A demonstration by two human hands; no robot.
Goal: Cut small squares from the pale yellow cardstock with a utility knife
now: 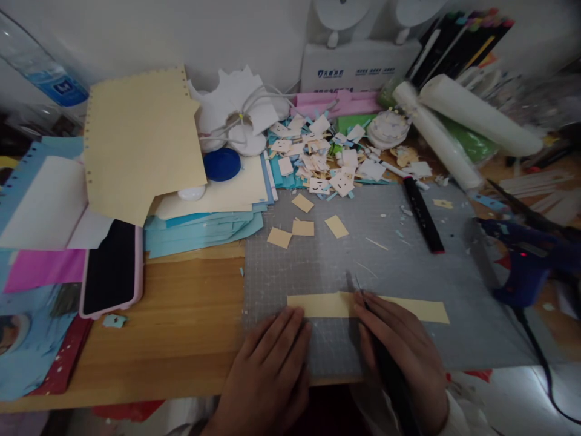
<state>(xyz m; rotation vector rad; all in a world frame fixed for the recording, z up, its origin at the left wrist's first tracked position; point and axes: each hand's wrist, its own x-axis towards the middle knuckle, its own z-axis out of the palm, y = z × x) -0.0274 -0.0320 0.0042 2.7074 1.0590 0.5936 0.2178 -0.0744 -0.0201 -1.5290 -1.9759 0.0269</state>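
Note:
A long pale yellow paper strip (322,306) lies across the lower part of the grey cutting mat (327,266). My left hand (272,363) rests flat by the strip's left part, fingers together and fingertips at its lower edge, holding nothing. My right hand (403,351) is closed around a black craft knife (390,375), whose thin blade points up and away just above the strip. Some fingers of this hand also rest on the paper. Several small yellow rectangles (303,228) lie higher up on the mat.
A black marker (423,215) and a blue glue gun (526,260) are at the right. Small paper pieces with drawn faces (318,157) are heaped behind the mat. At the left are a phone (112,266), blue papers (204,230) and a large yellow sheet (140,145).

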